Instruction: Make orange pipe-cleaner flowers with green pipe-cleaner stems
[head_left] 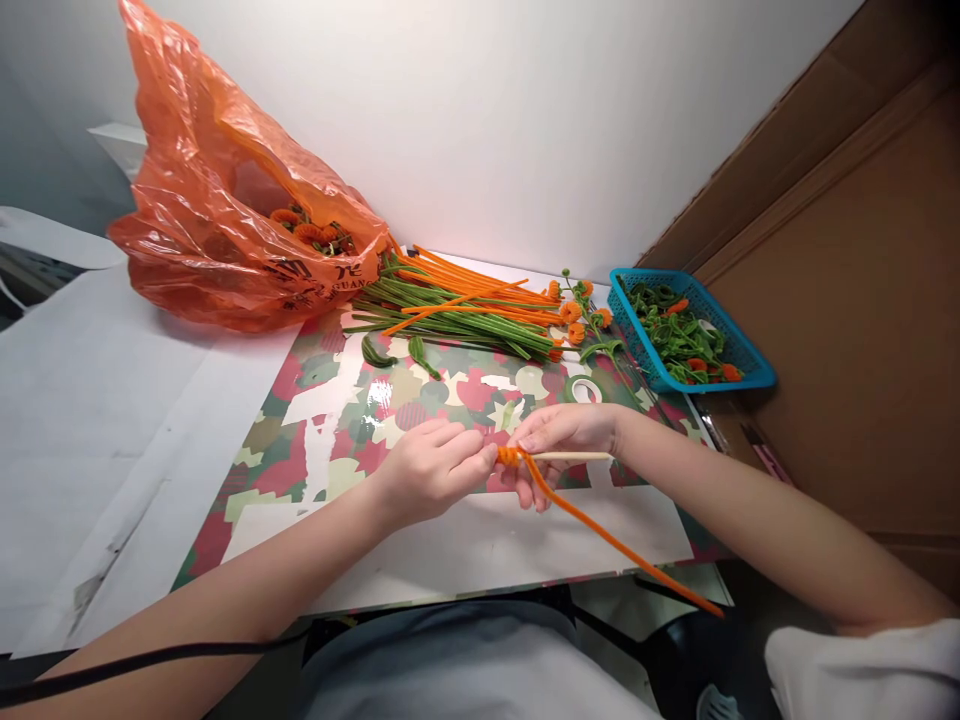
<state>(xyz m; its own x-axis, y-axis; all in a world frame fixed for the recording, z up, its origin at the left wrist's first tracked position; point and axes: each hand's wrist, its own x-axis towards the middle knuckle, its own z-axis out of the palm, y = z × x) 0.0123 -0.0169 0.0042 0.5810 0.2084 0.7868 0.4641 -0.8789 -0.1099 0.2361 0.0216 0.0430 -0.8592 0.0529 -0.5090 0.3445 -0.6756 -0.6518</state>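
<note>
My left hand (431, 465) pinches the coiled end of an orange pipe cleaner (600, 535) where it wraps around a thin wooden stick (574, 456). My right hand (559, 435) holds that stick level and steadies the coil from the other side. The free length of the pipe cleaner trails down to the right, past the table's front edge. Both hands hover over a camouflage-patterned mat (330, 420).
A bundle of green and orange pipe cleaners (457, 305) lies behind the hands, with small orange flower pieces (574, 310) beside it. An orange plastic bag (225, 220) sits at back left. A blue basket (686, 330) of green leaves stands at right, by a cardboard wall (862, 300).
</note>
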